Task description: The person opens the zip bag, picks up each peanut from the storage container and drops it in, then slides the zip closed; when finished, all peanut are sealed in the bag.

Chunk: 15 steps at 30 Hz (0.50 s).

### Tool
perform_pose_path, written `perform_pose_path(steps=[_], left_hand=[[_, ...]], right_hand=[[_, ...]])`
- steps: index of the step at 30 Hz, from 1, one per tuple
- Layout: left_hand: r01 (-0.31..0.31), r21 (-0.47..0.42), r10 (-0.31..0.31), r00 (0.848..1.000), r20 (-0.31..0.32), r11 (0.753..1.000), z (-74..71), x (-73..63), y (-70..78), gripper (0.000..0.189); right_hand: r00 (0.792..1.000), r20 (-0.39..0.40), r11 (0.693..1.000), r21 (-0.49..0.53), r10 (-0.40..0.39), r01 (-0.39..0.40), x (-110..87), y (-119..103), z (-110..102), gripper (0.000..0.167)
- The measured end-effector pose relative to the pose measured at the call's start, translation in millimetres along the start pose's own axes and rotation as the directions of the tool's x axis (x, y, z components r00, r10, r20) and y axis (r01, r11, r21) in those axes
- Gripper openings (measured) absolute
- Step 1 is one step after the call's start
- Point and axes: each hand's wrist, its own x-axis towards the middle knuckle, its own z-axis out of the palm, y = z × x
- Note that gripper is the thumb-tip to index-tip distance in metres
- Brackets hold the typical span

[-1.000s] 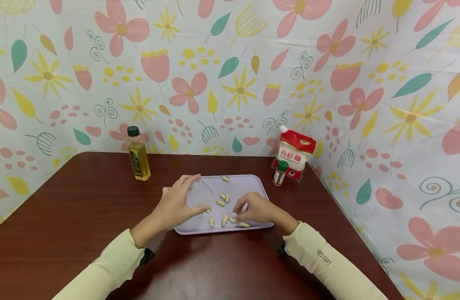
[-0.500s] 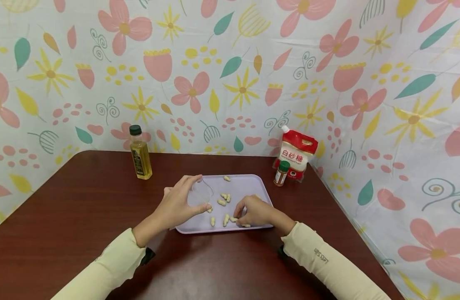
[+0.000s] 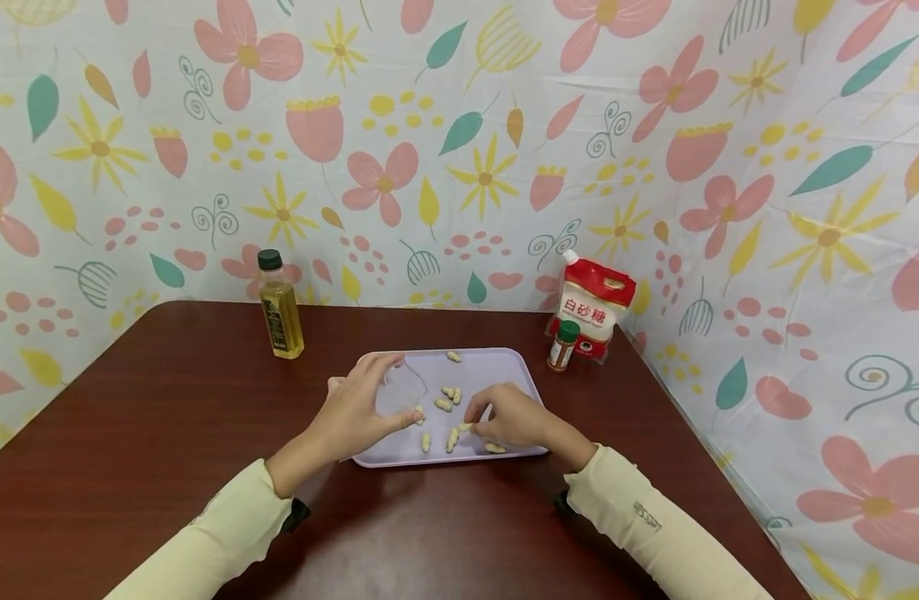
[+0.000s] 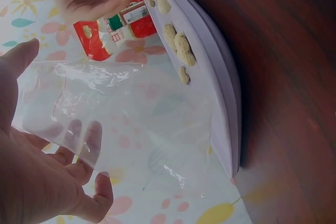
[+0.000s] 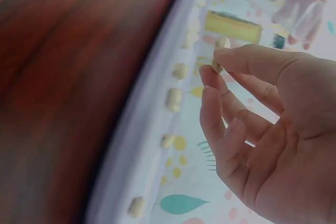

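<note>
A clear, crinkled plastic bag (image 4: 131, 114) is held by my left hand (image 3: 357, 408), with thumb and fingers spread wide around it. Some of those fingers show through the film in the left wrist view. My right hand (image 3: 515, 417) pinches a peanut in its shell (image 5: 223, 45) between thumb and fingertips, just over the front part of the lilac tray (image 3: 489, 360). Several more unshelled peanuts (image 3: 443, 405) lie scattered on the tray. One peanut (image 3: 494, 448) rests under the right hand near the tray's front rim.
An oil bottle (image 3: 281, 312) with a dark green cap stands at the back left. At the back right are a red and white sugar bag (image 3: 596, 296) and a small green-capped spice jar (image 3: 561, 350). A floral cloth (image 3: 459, 167) hangs behind the brown table (image 3: 129, 433).
My right hand came down onto a peanut near the tray's front, took it between thumb and fingers, and has lifted it slightly. The left hand stays in place with the bag.
</note>
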Motion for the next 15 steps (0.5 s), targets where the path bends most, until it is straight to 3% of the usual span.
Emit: perform_pose_path(steps=[8, 15], left_hand=[[-0.005, 0.001, 0.005, 1.0, -0.003, 1.0, 2.2, -0.3, -1.1, 0.078], [-0.013, -0.002, 0.012, 1.0, -0.017, 1.0, 4.6, -1.0, -2.0, 0.078]], right_hand=[[0.981, -0.183, 0.997, 0.036, -0.066, 0.073, -2.0, -23.3, -12.5, 0.007], [0.926, -0.359, 0.983, 0.094, -0.113, 0.156, 0.1, -40.5, -16.5, 0.009]])
